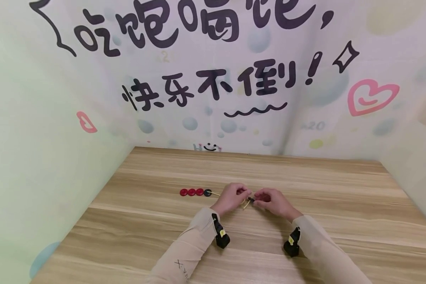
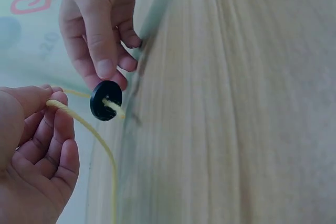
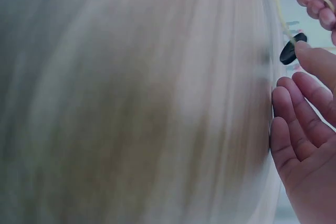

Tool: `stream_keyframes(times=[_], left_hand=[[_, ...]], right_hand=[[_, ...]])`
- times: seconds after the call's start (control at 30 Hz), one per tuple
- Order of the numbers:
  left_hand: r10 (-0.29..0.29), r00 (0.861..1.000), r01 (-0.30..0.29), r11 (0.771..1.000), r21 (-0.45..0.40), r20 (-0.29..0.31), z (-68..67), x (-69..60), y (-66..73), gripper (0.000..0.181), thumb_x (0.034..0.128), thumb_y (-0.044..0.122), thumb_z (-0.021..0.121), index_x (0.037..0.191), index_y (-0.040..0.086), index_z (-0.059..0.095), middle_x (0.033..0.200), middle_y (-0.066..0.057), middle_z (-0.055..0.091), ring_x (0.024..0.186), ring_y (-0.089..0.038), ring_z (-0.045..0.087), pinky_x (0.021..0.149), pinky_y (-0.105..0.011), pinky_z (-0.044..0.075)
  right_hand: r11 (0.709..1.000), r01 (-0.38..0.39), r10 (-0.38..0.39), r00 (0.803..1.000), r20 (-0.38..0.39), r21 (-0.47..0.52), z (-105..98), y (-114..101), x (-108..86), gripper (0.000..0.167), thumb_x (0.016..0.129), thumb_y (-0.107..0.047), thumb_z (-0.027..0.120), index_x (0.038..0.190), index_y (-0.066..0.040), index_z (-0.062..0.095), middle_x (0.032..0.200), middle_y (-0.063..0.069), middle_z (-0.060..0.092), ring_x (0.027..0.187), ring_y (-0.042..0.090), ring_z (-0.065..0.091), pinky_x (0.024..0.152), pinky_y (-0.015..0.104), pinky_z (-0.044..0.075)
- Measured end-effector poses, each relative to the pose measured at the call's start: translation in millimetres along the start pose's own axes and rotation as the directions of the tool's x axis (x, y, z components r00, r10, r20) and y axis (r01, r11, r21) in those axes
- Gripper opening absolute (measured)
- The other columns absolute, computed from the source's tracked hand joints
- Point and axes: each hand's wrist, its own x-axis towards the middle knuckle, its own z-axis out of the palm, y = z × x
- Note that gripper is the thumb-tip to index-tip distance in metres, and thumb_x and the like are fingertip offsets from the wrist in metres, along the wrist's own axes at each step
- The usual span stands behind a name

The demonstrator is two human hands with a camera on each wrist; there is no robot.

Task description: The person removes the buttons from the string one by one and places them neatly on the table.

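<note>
My left hand (image 1: 232,198) pinches a yellow cord (image 2: 100,139) between thumb and forefinger. Facing it, my right hand (image 1: 276,202) holds a round black button (image 2: 97,101) at its edge with thumb and fingertips. A short end of the cord pokes out of the button's hole in the left wrist view. The button is tilted up on edge above the table, also visible beside the right thumb (image 3: 317,64) in the right wrist view. From my left hand, the cord runs left to a dark button (image 1: 207,192) lying on the table.
Several buttons lie in a row left of my hands: the red buttons (image 1: 191,192) and, at the right end, the dark one. All this is on a wood-grain table (image 1: 156,228). A printed cloth wall (image 1: 177,130) stands along its back edge.
</note>
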Motion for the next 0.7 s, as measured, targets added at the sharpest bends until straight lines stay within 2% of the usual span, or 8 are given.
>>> stream_keyframes(times=[0.23, 0.4, 0.57, 0.7], left_hand=[[0.007, 1.0, -0.007, 1.0, -0.027, 0.003, -2.1, 0.9, 7.2, 0.015, 0.0879, 0.017, 0.055, 0.086, 0.006, 0.064, 0.073, 0.001, 0.06, 0.065, -0.003, 0.051, 0.059, -0.017, 0.042], [0.048, 0.999, -0.049, 0.998, -0.032, -0.019, -0.8, 1.9, 9.9, 0.015, 0.087, 0.016, 0.056, 0.086, 0.004, 0.065, 0.074, -0.001, 0.062, 0.064, -0.003, 0.052, 0.059, -0.017, 0.043], [0.071, 0.997, -0.072, 0.996, -0.043, -0.029, 1.8, 2.7, 9.9, 0.014, 0.0865, 0.015, 0.057, 0.085, 0.004, 0.066, 0.072, 0.001, 0.061, 0.063, -0.002, 0.052, 0.059, -0.016, 0.043], [0.054, 0.998, -0.055, 0.997, -0.047, -0.022, 2.1, 2.3, 11.0, 0.015, 0.087, 0.017, 0.057, 0.087, 0.005, 0.066, 0.072, 0.003, 0.06, 0.063, -0.002, 0.05, 0.057, -0.016, 0.042]], right_hand=[[1.0, 0.009, -0.009, 0.999, 0.033, -0.004, 2.9, -1.3, 1.6, 0.031, 0.081, -0.021, 0.065, 0.101, 0.001, 0.061, 0.085, 0.004, 0.062, 0.074, 0.014, 0.055, 0.063, 0.024, 0.045], [1.0, -0.019, 0.019, 0.999, 0.03, 0.003, 5.6, -4.6, 3.4, 0.028, 0.083, -0.03, 0.061, 0.095, -0.006, 0.064, 0.081, 0.0, 0.061, 0.068, 0.011, 0.051, 0.059, 0.024, 0.043], [0.999, -0.028, 0.028, 1.0, 0.0, 0.019, 7.8, -6.5, 4.4, 0.021, 0.084, -0.024, 0.061, 0.091, -0.004, 0.062, 0.077, 0.002, 0.059, 0.063, 0.01, 0.05, 0.055, 0.023, 0.043], [0.997, -0.045, 0.048, 0.998, -0.038, 0.068, 8.5, -7.0, 5.0, 0.024, 0.083, -0.018, 0.063, 0.097, 0.0, 0.056, 0.081, 0.005, 0.06, 0.068, 0.013, 0.054, 0.056, 0.024, 0.044]])
